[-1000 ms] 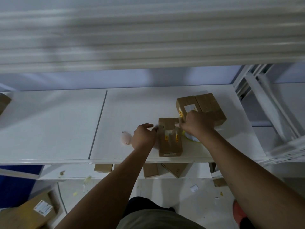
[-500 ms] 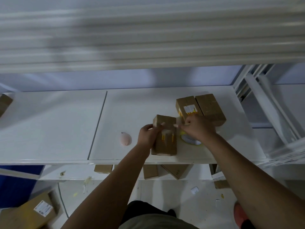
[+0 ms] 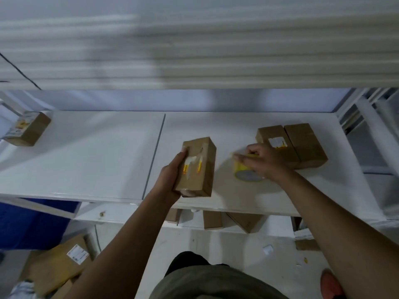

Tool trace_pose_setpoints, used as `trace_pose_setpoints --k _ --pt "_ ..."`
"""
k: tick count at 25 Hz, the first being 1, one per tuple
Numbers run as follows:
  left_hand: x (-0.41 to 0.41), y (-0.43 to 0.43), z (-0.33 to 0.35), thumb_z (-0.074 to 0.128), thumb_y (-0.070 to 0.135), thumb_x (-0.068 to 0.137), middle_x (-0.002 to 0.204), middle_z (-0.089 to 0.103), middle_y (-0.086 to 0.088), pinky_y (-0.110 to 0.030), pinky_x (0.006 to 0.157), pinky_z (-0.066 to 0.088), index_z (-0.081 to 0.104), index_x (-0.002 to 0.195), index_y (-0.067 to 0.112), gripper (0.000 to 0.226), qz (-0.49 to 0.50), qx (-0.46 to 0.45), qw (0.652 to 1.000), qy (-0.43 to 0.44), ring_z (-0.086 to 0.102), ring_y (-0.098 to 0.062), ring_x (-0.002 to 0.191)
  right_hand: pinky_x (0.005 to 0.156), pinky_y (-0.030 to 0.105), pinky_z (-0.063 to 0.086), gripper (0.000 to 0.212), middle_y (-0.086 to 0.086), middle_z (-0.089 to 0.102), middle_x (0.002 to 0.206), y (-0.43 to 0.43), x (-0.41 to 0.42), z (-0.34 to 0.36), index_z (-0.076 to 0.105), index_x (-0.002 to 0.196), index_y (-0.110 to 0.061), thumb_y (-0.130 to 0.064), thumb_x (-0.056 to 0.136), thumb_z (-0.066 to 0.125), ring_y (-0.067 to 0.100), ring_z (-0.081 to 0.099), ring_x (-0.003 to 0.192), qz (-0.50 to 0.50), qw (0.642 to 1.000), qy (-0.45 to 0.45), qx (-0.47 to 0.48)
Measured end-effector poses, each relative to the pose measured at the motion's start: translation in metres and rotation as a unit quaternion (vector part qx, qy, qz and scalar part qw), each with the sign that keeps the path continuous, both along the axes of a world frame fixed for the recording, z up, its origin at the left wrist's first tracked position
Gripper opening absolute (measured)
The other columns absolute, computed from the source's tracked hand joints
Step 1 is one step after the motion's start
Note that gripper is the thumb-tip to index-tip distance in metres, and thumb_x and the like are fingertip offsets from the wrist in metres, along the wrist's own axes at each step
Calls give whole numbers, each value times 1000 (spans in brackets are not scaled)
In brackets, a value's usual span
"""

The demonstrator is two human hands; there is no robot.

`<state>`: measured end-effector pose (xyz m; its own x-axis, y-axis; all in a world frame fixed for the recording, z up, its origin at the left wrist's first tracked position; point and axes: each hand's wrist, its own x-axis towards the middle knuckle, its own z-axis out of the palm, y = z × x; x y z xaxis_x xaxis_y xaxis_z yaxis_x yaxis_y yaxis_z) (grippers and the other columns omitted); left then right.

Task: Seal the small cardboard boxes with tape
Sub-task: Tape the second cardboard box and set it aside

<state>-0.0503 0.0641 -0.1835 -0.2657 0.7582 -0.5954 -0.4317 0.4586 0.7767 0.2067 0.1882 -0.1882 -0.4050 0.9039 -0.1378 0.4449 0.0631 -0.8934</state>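
Observation:
My left hand (image 3: 172,178) grips a small cardboard box (image 3: 200,162) from its left side, holding it above the white shelf (image 3: 108,160). The box top carries torn white tape and yellow marks. My right hand (image 3: 261,160) grips a yellow tape roll (image 3: 243,173) that stands on the shelf to the right of the box, fingers curled over its top. Two more small cardboard boxes, one labelled (image 3: 274,139) and one plain (image 3: 305,145), lie side by side behind my right hand.
Another cardboard box (image 3: 28,128) sits at the far left of the shelf. Several boxes (image 3: 244,221) lie on a lower shelf under the front edge. A flat labelled carton (image 3: 58,264) lies on the floor at lower left. A white frame (image 3: 367,117) rises at the right.
My left hand has lifted the box and carried it left, away from the tape roll. My right hand let go of the box and took the tape roll. The view shifted left.

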Motion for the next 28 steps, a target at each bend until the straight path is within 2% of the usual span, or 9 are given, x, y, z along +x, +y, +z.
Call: trace_pose_setpoints --k 3,7,11,14,17,20,23,25,28 --pt "-24 4 3 76 50 93 91 83 -9 -40 68 67 78 108 12 41 6 -1 995 97 81 -27 81 55 33 25 62 -8 31 56 8 -15 -7 37 62 -23 -66 84 74 9 36 50 37 980 -179 74" --pt "-53 18 12 73 50 95 104 82 -7 -46 88 66 76 119 19 39 -3 48 981 188 79 -29 97 63 36 39 53 0 60 71 7 -44 -12 51 79 -21 -73 90 60 21 59 69 4 970 -208 126" --pt "-76 34 9 69 57 96 109 78 -7 -49 93 63 72 130 16 52 -11 10 968 251 76 -30 97 78 37 45 41 -13 62 78 -12 -63 -15 58 88 -26 -66 92 64 18 64 76 34 953 -211 214" --pt "-85 33 -6 68 56 97 105 78 -10 -47 92 62 74 126 12 54 -27 -27 964 261 76 -31 93 88 42 40 38 -8 65 84 -35 -76 -28 55 95 -23 -61 95 62 24 66 85 36 911 -273 309" --pt "-85 21 -26 67 57 97 107 78 -13 -50 95 62 73 127 8 57 -25 -44 968 244 76 -33 97 89 44 38 38 -5 59 83 -52 -82 -38 54 95 -18 -54 95 67 28 65 87 22 895 -321 308" --pt "-82 12 -42 67 58 97 114 77 -11 -47 90 63 69 134 12 59 2 -21 971 237 75 -30 100 93 47 41 40 7 64 94 -67 -85 -42 59 100 -12 -47 90 75 34 62 93 -36 892 -316 322" --pt "-83 8 -54 64 59 98 107 77 -6 -37 79 63 72 129 14 55 10 -8 977 214 75 -25 95 83 46 42 22 5 57 91 -101 -104 -50 60 94 -16 -37 96 67 30 54 87 4 850 -264 455" --pt "-84 6 -56 62 60 99 103 77 -3 -33 73 59 74 125 16 52 9 -6 979 205 75 -22 93 73 43 42 17 4 61 83 -121 -124 -55 62 89 -17 -30 100 64 32 60 80 27 885 -260 384" --pt "-85 5 -59 61 61 99 101 78 0 -31 72 58 75 120 19 49 15 -1 978 206 74 -19 94 75 43 45 20 10 67 100 -123 -154 -60 66 105 -12 -31 100 60 39 66 89 -101 921 -315 207"
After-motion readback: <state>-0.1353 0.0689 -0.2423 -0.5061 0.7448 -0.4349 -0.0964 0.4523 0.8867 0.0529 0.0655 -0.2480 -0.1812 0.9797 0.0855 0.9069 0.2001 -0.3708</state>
